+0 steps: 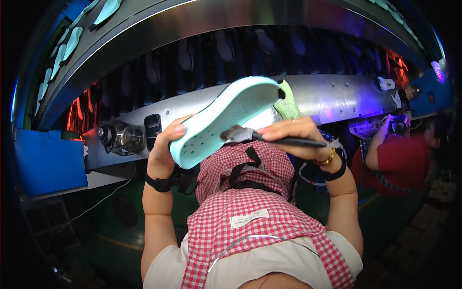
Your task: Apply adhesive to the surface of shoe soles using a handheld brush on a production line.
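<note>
My left hand [168,144] grips one end of a pale turquoise shoe sole [214,113], which is tilted with its raised rim toward me. Round holes dot its inner face near that hand. In my right hand [301,137] is a brush [288,140] with a black handle, its fingers closed round it. The dark bristles reach the inside of the sole near its middle; whether they touch it I cannot tell. Behind the sole's far end lies a light green flat piece [288,102], partly hidden.
A metal ledge [337,94] runs across in front of me, bearing a glass jar [126,137] and a black tray [153,126]. Beyond it, a conveyor [115,41] carries turquoise soles [72,42]. A blue box [50,161] stands at left; a person in red [402,161] works at right.
</note>
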A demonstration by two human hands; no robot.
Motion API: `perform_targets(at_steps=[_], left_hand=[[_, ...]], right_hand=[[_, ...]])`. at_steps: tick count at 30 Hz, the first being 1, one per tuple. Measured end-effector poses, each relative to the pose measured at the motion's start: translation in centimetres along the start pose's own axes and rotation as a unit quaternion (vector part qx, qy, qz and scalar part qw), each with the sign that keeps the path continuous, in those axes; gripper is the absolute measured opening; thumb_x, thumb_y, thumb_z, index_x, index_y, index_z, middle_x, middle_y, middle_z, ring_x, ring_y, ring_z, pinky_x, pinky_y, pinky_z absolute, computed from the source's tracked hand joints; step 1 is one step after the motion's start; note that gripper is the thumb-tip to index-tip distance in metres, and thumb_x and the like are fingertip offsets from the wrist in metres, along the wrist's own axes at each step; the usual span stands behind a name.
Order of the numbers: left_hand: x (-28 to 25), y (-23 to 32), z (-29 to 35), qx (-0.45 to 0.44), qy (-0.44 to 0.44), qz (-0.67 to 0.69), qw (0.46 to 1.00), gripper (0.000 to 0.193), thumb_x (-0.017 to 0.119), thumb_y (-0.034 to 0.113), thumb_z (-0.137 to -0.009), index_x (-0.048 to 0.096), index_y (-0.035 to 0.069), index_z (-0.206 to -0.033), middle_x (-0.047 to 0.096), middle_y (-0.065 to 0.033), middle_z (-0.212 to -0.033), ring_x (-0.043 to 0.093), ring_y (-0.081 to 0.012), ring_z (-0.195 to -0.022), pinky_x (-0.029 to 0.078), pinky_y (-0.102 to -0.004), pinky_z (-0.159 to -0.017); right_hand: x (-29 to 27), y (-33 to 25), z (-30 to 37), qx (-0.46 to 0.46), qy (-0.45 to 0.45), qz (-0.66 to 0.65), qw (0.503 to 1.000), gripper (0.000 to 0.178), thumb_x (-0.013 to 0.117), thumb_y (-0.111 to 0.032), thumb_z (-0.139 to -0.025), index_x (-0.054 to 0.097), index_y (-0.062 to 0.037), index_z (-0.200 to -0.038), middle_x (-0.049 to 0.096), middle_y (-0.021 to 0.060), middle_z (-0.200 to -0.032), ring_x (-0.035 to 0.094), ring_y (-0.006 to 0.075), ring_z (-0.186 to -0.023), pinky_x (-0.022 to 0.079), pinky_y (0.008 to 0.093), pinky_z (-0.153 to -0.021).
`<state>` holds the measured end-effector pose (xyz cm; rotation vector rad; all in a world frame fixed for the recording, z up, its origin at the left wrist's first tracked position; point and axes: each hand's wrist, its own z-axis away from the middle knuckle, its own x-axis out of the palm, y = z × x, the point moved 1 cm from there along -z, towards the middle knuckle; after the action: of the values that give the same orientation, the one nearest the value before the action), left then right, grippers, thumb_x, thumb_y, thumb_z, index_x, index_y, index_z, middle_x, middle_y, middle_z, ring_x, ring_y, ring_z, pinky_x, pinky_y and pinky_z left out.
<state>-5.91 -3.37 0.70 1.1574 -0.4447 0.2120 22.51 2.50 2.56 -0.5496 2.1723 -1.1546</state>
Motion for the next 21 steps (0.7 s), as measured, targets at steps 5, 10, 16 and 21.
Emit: perform_targets(at_steps=[5,10,16,21], left_hand=[[-2.3,-1.3,-1.0,0.136,-0.095,0.133,0.977,0.052,0.041,0.041,-0.085,0.049,-0.001,-0.115,0.055,-0.0123,-0.112,0.051,-0.0245,-0.106,0.037,-0.0353,-0.093],[3.7,-3.7,-4.5,0.088,-0.137,0.299,0.940,0.081,0.017,0.067,-0.081,0.031,0.004,-0.129,0.046,-0.0161,-0.121,0.044,-0.0354,-0.110,0.037,-0.0509,-0.092],[4.3,-6.0,-5.8,0.094,-0.023,0.285,0.954,0.081,0.015,0.071,-0.078,0.041,0.008,-0.122,0.053,-0.0147,-0.110,0.049,-0.0310,-0.104,0.039,-0.0430,-0.091],[2.4,-6.5,-6.2,0.152,0.067,0.293,0.941,0.081,0.017,0.071,-0.077,0.043,0.006,-0.118,0.054,-0.0144,-0.107,0.052,-0.0305,-0.099,0.041,-0.0432,-0.089]], right_hand=[[0.2,-2.3,-0.2,-0.024,-0.074,-0.040,0.996,0.023,0.070,-0.001,-0.065,0.065,-0.0036,-0.087,0.065,0.0104,-0.088,0.060,0.0175,-0.077,0.045,0.0264,-0.068],[2.2,0.5,-0.9,0.117,0.066,-0.045,0.990,0.021,0.067,-0.003,-0.068,0.064,-0.0001,-0.088,0.061,0.0056,-0.076,0.055,0.0109,-0.070,0.043,0.0242,-0.063],[4.0,2.0,-1.8,0.175,0.138,-0.090,0.971,0.019,0.067,-0.006,-0.068,0.065,-0.0027,-0.086,0.062,0.0079,-0.076,0.057,0.0127,-0.069,0.045,0.0254,-0.063],[4.8,0.2,0.0,0.029,-0.008,0.096,0.995,0.021,0.069,-0.003,-0.063,0.066,-0.0027,-0.083,0.062,0.0081,-0.073,0.058,0.0185,-0.067,0.046,0.0269,-0.061]])
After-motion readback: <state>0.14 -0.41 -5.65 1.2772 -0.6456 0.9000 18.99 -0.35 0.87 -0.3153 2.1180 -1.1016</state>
